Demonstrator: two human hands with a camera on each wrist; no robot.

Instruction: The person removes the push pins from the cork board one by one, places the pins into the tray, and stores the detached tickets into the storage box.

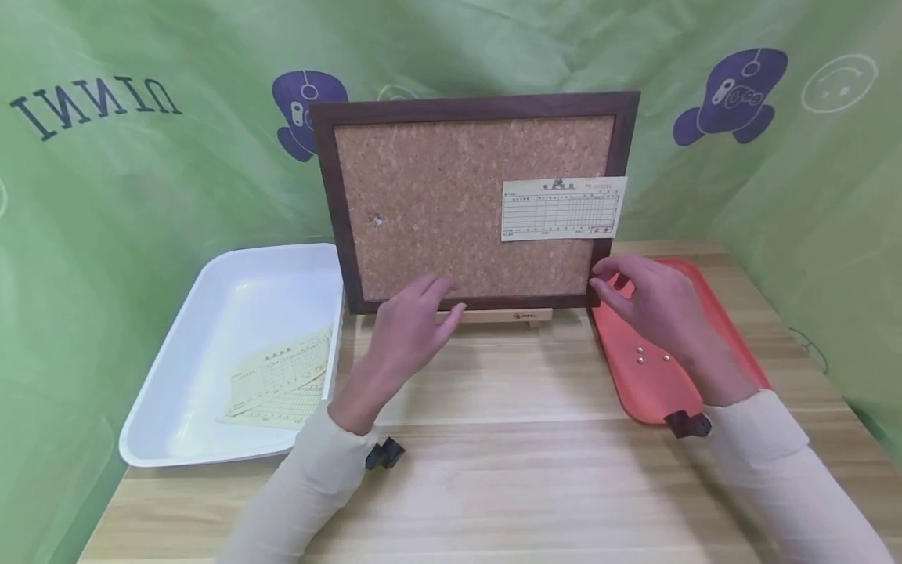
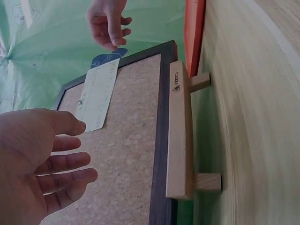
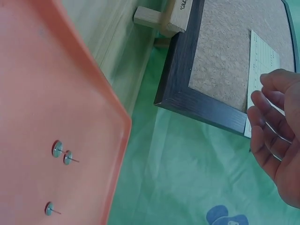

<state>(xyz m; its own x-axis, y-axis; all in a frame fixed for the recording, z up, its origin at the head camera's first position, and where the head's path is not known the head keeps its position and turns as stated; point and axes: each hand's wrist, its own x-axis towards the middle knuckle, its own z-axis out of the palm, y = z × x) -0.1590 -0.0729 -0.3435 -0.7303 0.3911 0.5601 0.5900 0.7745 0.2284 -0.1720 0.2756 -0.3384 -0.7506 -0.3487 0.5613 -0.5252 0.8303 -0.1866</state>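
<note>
A framed corkboard (image 1: 437,180) leans on a wooden easel (image 1: 493,316). One printed paper slip (image 1: 560,219) hangs at its right side, a metal thumbtack (image 1: 558,182) through its top edge and its right end over the dark frame. My left hand (image 1: 409,325) hovers before the board's lower edge; in the left wrist view its fingers (image 2: 70,161) are loosely bent around nothing. Near the lower right corner of the board, my right hand (image 1: 655,301) is held over the red tray (image 1: 651,399), fingers (image 3: 269,126) relaxed and empty.
Several thumbtacks (image 3: 56,149) lie in the red tray. At the left, a white tray (image 1: 247,290) holds more printed slips (image 1: 282,372). A small silvery spot (image 1: 377,220) shows on the cork's left part. Green cloth (image 1: 176,180) hangs behind the wooden table (image 1: 507,470).
</note>
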